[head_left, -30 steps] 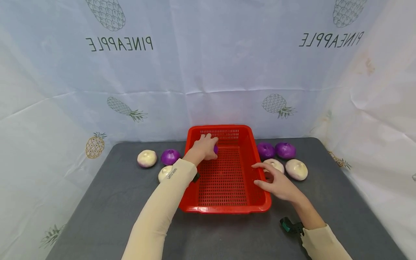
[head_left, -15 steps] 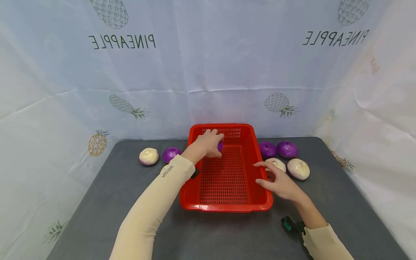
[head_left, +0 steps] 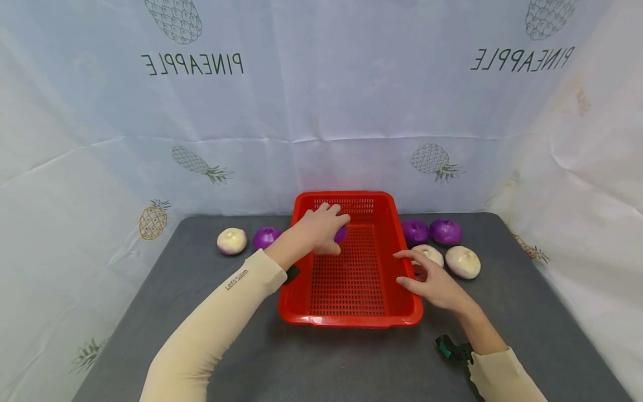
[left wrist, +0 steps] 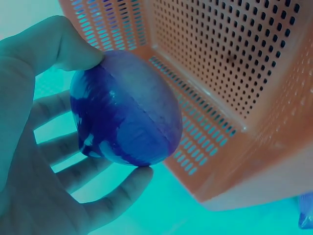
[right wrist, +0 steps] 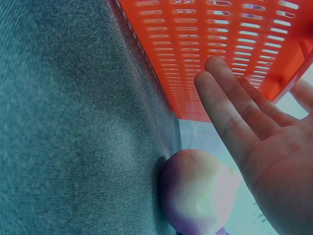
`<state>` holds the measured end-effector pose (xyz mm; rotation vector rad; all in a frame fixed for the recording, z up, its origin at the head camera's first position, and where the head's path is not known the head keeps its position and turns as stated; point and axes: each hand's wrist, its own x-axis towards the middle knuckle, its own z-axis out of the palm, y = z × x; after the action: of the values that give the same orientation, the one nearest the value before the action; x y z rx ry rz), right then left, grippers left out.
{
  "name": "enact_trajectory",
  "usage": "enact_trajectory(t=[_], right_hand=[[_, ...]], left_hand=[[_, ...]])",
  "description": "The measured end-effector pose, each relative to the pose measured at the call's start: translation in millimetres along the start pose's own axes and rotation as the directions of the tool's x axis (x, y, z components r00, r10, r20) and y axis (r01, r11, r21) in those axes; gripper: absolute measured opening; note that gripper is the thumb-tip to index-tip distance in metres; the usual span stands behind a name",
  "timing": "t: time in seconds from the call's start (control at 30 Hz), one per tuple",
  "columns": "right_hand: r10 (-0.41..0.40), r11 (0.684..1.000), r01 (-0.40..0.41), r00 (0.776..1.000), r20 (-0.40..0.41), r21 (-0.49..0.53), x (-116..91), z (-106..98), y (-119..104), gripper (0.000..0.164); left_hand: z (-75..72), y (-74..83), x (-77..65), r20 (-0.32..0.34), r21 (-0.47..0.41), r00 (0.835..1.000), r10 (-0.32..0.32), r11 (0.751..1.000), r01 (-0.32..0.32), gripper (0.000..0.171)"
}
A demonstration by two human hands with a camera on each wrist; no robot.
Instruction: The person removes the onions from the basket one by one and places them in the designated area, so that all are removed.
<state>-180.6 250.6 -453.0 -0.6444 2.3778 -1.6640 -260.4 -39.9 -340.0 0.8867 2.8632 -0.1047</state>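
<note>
My left hand holds a purple turnip over the far left part of a red slotted plastic basket. Seen from the left wrist, the turnip has a dark half and a lighter half, with a small tip; thumb and fingers curl about it. At the basket's right rim is my right hand, its thumb on the inner side. In the right wrist view its other fingers lie straight along the outer wall. A white turnip sits right behind this hand, partly covered.
On the dark grey table, left of the basket, are a white turnip and a purple turnip. To the right stand two purple turnips, one at the back, and another white turnip. A pineapple-print cloth hangs behind.
My left hand has moved slightly to the right inside the basket with the purple turnip, its elbow swinging left. The right hand keeps its place at the rim. The view has shifted slightly.
</note>
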Motion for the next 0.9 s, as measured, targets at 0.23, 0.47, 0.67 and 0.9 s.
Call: enact_trajectory(t=[0.23,0.47,0.67,0.9], right_hand=[[0.002,1.000,-0.002,1.000,0.000,0.013,-1,0,1,0.052],[-0.003,1.000,0.003,1.000,-0.005,0.007,0,-1,0,0.051],[-0.008,1.000,0.008,1.000,-0.006,0.003,0,0,0,0.051],[-0.003,1.000,0.003,1.000,-0.014,-0.004,0,0,1,0.051]], left_hand=[[-3.6,-1.9,-17.4,-0.080,0.038,0.996,0.036,0.999,-0.033,0.062],[-10.3,-6.1,-38.0,-0.172,0.048,0.982,0.073,0.997,-0.066,0.049],[-13.0,-13.3,-54.3,-0.236,0.049,0.968,0.080,0.996,-0.070,0.050],[-14.6,-27.6,-71.3,-0.279,0.049,0.958,0.061,0.998,-0.049,0.049]])
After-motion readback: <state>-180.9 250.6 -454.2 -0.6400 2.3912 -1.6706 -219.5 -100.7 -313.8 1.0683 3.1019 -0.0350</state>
